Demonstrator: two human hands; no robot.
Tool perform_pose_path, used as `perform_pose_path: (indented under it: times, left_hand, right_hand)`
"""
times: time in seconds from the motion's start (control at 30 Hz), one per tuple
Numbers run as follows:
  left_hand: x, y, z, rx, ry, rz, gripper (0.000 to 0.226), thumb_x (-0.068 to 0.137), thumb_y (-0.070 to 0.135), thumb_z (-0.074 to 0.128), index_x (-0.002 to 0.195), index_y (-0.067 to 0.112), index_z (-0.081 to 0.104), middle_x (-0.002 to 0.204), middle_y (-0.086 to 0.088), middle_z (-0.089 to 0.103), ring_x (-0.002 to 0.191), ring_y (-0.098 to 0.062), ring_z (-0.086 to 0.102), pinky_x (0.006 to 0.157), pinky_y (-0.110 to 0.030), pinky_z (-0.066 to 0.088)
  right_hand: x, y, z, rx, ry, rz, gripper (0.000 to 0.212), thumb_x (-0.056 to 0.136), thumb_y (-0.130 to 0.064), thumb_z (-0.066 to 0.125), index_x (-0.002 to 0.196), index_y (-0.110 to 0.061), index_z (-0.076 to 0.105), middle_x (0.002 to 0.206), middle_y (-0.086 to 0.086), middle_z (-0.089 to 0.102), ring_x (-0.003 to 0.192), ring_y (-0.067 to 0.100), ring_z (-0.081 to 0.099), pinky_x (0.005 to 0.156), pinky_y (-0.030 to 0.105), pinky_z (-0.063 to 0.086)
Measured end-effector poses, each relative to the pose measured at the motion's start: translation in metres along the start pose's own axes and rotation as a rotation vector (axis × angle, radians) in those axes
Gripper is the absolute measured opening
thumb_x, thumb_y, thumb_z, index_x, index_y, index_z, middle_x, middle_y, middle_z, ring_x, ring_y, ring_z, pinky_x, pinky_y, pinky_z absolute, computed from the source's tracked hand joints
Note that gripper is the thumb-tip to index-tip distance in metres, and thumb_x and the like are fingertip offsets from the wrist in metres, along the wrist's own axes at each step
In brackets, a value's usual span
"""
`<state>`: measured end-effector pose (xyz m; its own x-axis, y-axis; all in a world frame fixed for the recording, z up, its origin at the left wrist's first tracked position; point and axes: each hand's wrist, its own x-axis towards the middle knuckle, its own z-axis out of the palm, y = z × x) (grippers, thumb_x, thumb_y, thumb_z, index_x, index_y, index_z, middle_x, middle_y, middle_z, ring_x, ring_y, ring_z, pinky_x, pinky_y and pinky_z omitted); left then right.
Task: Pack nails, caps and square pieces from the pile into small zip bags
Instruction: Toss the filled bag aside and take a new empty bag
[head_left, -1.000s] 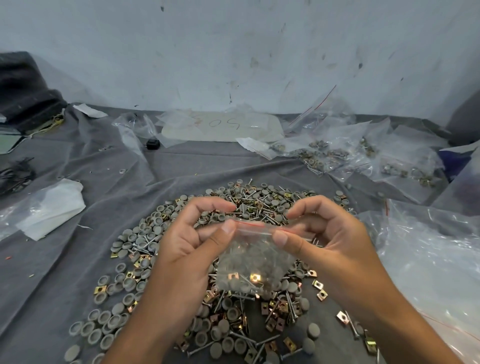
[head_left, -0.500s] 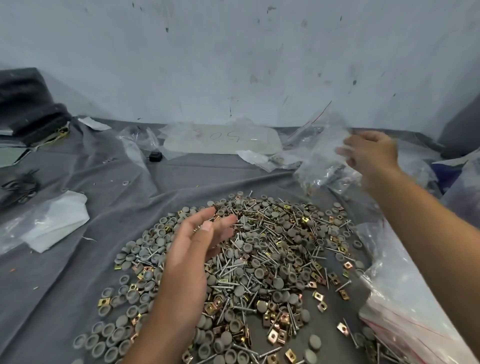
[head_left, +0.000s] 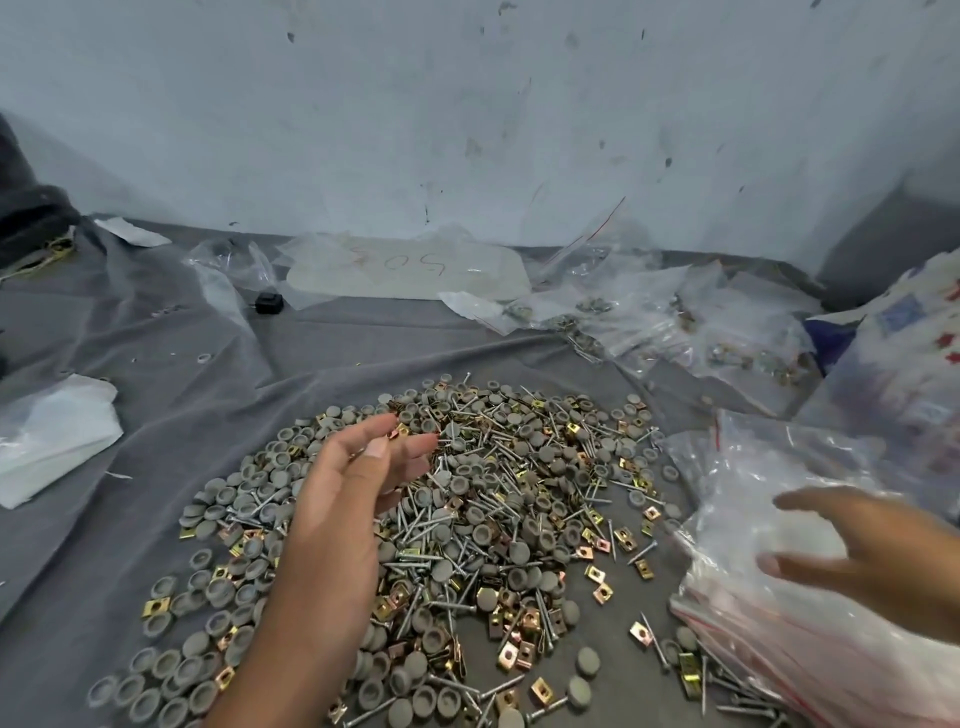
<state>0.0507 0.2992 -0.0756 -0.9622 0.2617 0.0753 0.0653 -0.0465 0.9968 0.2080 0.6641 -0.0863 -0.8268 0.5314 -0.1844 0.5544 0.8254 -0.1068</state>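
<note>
A wide pile (head_left: 498, 499) of grey round caps, silver nails and brass square pieces lies on the grey cloth (head_left: 171, 395). My left hand (head_left: 358, 483) hovers over the pile's left middle with relaxed fingers and holds nothing. My right hand (head_left: 878, 556) is blurred at the right, fingers spread over a stack of empty zip bags with red seal lines (head_left: 789, 597), holding nothing. Filled small zip bags (head_left: 691, 332) lie in a heap at the back right.
A large plastic bag with a written number (head_left: 405, 270) lies at the back by the white wall. A small black object (head_left: 269, 302) sits beside it. White crumpled plastic (head_left: 52, 441) lies at the left, and dark fabric (head_left: 26, 218) at the far left.
Both hands held a filled bag between them; the right hand carried it to the back-right heap, let go, and has come down over the empty bags. The left hand stayed over the pile.
</note>
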Motion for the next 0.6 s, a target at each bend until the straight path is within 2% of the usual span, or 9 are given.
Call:
perform_pose_path:
  times: [0.07, 0.1, 0.17, 0.2, 0.27, 0.33, 0.4, 0.5, 0.6]
  left_hand:
    - [0.001, 0.0, 0.001, 0.007, 0.023, 0.004, 0.04, 0.092, 0.062, 0.041, 0.119, 0.038, 0.058, 0.111, 0.019, 0.073, 0.106, -0.005, 0.067, 0.098, -0.049, 0.046]
    - [0.001, -0.001, 0.002, 0.01, 0.03, 0.002, 0.037, 0.094, 0.059, 0.041, 0.119, 0.037, 0.058, 0.11, 0.018, 0.073, 0.106, -0.005, 0.068, 0.098, -0.05, 0.046]
    - [0.001, -0.002, 0.003, 0.018, 0.033, 0.003, 0.036, 0.093, 0.054, 0.042, 0.119, 0.034, 0.059, 0.109, 0.016, 0.074, 0.104, -0.005, 0.068, 0.099, -0.048, 0.046]
    - [0.001, -0.003, 0.003, 0.022, 0.033, 0.004, 0.039, 0.09, 0.054, 0.042, 0.119, 0.034, 0.059, 0.108, 0.016, 0.074, 0.103, -0.004, 0.068, 0.099, -0.047, 0.046]
    - [0.0, -0.004, 0.003, 0.026, 0.034, -0.003, 0.041, 0.088, 0.057, 0.042, 0.118, 0.035, 0.059, 0.108, 0.017, 0.074, 0.101, -0.003, 0.068, 0.099, -0.047, 0.046]
    - [0.001, -0.006, 0.003, 0.03, 0.039, -0.009, 0.031, 0.098, 0.052, 0.042, 0.118, 0.035, 0.059, 0.108, 0.017, 0.074, 0.101, -0.003, 0.068, 0.099, -0.047, 0.046]
    - [0.003, -0.008, 0.003, 0.043, 0.049, -0.009, 0.026, 0.104, 0.038, 0.039, 0.118, 0.032, 0.06, 0.107, 0.015, 0.075, 0.102, -0.004, 0.069, 0.102, -0.046, 0.046]
    - [0.002, -0.009, 0.005, 0.066, 0.04, -0.006, 0.025, 0.105, 0.032, 0.038, 0.117, 0.031, 0.06, 0.106, 0.015, 0.075, 0.102, -0.005, 0.069, 0.103, -0.046, 0.046]
    - [0.0, -0.009, 0.007, 0.09, 0.022, 0.008, 0.024, 0.104, 0.033, 0.04, 0.112, 0.034, 0.062, 0.105, 0.018, 0.074, 0.101, -0.001, 0.068, 0.099, -0.041, 0.047]
  right_hand:
    - [-0.023, 0.016, 0.026, 0.053, 0.182, 0.043, 0.062, 0.058, -0.082, 0.066, 0.112, -0.052, 0.059, 0.119, -0.017, 0.066, 0.101, 0.014, 0.065, 0.086, 0.039, 0.051]
    - [-0.029, 0.02, 0.033, 0.113, 0.231, 0.055, 0.041, 0.064, -0.065, 0.079, 0.099, -0.056, 0.059, 0.107, -0.019, 0.071, 0.089, 0.012, 0.068, 0.078, 0.039, 0.054]
    - [-0.026, 0.024, 0.042, 0.161, 0.274, 0.064, 0.044, 0.072, -0.03, 0.09, 0.082, -0.059, 0.059, 0.082, -0.028, 0.069, 0.072, 0.002, 0.066, 0.068, 0.036, 0.056]
    - [-0.028, 0.023, 0.042, 0.205, 0.285, 0.083, 0.047, 0.074, -0.029, 0.089, 0.084, -0.062, 0.057, 0.08, -0.029, 0.069, 0.072, 0.002, 0.065, 0.07, 0.037, 0.057]
    - [-0.033, 0.017, 0.044, 0.202, 0.317, 0.049, 0.037, 0.075, -0.062, 0.077, 0.098, -0.068, 0.049, 0.103, -0.031, 0.064, 0.086, 0.004, 0.063, 0.082, 0.04, 0.057]
    - [-0.035, 0.01, 0.048, 0.151, 0.313, -0.036, 0.049, 0.069, -0.089, 0.058, 0.112, -0.071, 0.041, 0.118, -0.035, 0.049, 0.1, 0.002, 0.054, 0.092, 0.041, 0.053]
    - [-0.037, 0.002, 0.05, 0.154, 0.289, -0.024, 0.044, 0.067, -0.082, 0.067, 0.104, -0.075, 0.044, 0.114, -0.039, 0.052, 0.1, 0.004, 0.058, 0.088, 0.041, 0.054]
    - [-0.036, -0.006, 0.038, 0.227, 0.351, 0.043, 0.033, 0.079, -0.038, 0.083, 0.081, -0.062, 0.06, 0.096, -0.018, 0.072, 0.088, 0.021, 0.068, 0.079, 0.044, 0.052]
    - [-0.038, -0.026, 0.014, 0.354, 0.535, 0.01, 0.012, 0.087, -0.049, 0.062, 0.077, -0.055, 0.057, 0.098, -0.014, 0.072, 0.09, 0.024, 0.068, 0.08, 0.042, 0.049]
